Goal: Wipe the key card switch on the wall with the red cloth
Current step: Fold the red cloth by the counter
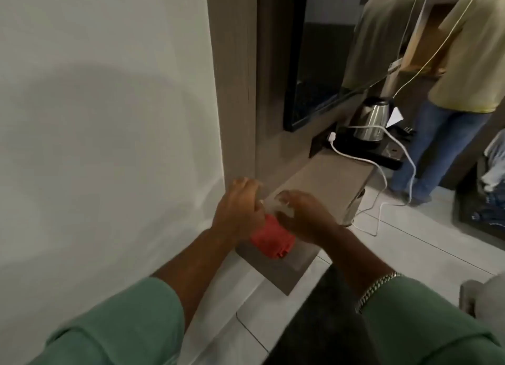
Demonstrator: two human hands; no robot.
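Two hands meet over a wooden shelf (pixel 322 173) beside a white wall (pixel 109 118). The left hand (pixel 237 209) grips a red cloth (pixel 272 239) hanging below it. The right hand (pixel 303 211), just beside, pinches something pale and blurred, possibly plastic.

left sleeve (pixel 131 318): green, pushed up the forearm | right sleeve (pixel 426 318): same green | right wrist: chain bracelet (pixel 375 289) (pale metal links) | hands bare
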